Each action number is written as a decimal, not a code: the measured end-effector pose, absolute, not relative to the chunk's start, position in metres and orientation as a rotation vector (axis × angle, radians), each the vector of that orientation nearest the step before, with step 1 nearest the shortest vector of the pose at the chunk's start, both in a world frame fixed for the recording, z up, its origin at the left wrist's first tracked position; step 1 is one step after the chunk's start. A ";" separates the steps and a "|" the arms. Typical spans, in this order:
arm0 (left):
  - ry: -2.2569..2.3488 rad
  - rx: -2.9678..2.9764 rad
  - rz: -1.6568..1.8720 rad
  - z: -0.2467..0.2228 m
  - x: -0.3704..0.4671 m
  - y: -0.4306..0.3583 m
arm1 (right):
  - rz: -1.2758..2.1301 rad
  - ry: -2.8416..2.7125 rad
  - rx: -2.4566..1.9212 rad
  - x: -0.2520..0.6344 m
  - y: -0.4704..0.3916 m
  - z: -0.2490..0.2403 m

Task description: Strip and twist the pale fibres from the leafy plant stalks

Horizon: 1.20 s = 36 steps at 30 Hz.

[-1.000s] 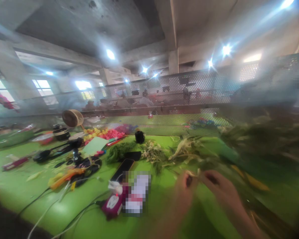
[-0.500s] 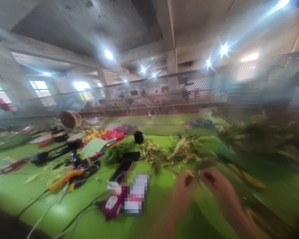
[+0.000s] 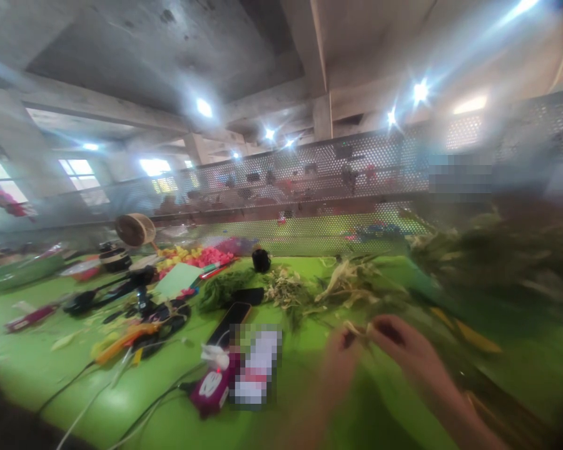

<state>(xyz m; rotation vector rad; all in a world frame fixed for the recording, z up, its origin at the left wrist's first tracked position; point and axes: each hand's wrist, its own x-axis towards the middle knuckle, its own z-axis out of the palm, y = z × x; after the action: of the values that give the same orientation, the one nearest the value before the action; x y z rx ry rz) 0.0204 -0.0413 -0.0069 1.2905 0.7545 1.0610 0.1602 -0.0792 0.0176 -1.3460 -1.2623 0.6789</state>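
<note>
Close together over the green table (image 3: 304, 406), both my hands pinch a small pale leafy piece (image 3: 359, 330). My left hand (image 3: 340, 356) has its closed fingers at one end. The curled thumb and fingers of my right hand (image 3: 400, 342) grip the other end. Blur hides the exact shape of the piece. Just beyond my hands lie pale, long-leaved artificial stems (image 3: 349, 280) and a heap of small cream-coloured sprigs (image 3: 285, 284). A dark green leafy bunch (image 3: 223, 284) rests further left.
A purple power strip (image 3: 212, 387) with cables and a dark phone (image 3: 229, 322) lie left of my hands. An orange-handled glue gun (image 3: 124, 342) is further left. A large leafy pile (image 3: 488, 262) stands at right. A perforated metal screen (image 3: 263, 194) runs along the back.
My right hand has shifted slightly left and its fingers have turned inward over the piece. My left hand has hardly moved. The view has shifted slightly.
</note>
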 end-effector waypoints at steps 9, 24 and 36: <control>0.678 1.289 0.967 -0.008 0.019 -0.041 | 0.573 -1.291 -1.383 0.163 -0.078 0.012; 0.647 1.325 0.892 -0.007 0.017 -0.035 | 0.548 -1.197 -1.400 0.163 -0.080 0.017; 0.701 1.509 0.932 -0.029 0.021 -0.029 | 0.562 -1.157 -1.347 0.158 -0.080 0.013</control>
<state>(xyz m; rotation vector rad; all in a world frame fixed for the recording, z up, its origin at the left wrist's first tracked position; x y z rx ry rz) 0.0214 -0.0289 -0.0289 1.5093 0.7013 0.9323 0.1582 -0.0799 0.0125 -1.3469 -1.1569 0.5619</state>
